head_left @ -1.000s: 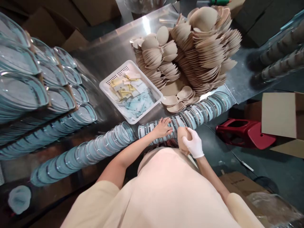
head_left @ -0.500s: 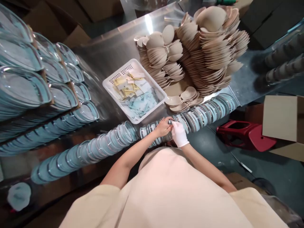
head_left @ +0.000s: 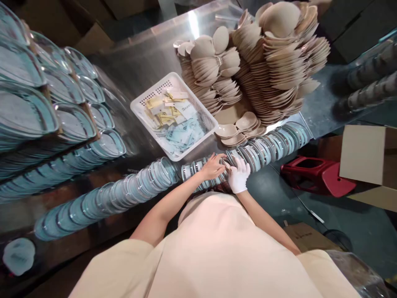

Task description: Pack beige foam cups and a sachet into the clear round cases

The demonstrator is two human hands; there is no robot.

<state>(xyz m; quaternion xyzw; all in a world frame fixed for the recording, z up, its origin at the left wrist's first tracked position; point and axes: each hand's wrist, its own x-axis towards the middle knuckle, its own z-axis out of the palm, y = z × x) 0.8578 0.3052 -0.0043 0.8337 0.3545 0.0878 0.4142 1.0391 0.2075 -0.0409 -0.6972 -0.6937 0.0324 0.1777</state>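
My bare left hand [head_left: 213, 167] rests over the long row of nested clear round plastic lids [head_left: 269, 148]. Its fingers curl around lid edges near the middle of the row, with thumb and forefinger apart. Close on its right is my right hand [head_left: 239, 175] in a white glove. Thumb and forefinger pinch together at a small pale thing between the hands, too small to make out; the other fingers fan outward. Behind the hands stands a white perforated basket [head_left: 198, 145] with yellow-white and light blue sachets [head_left: 182, 134]. Several beige spoons [head_left: 235, 134] lie beside it.
Large piles of beige spoons [head_left: 282, 62] fill the table's back right. Stacked clear-lidded containers [head_left: 71, 122] stand at left. Another row of nested lids [head_left: 108, 198] runs along the front left edge. A red plastic stool [head_left: 319, 174] and cardboard box [head_left: 361, 155] are on the floor at right.
My right hand has shifted slightly right, and its outer fingers have spread. A small pale thing now shows between the hands. My left hand stays nearly in place; the view has shifted slightly.
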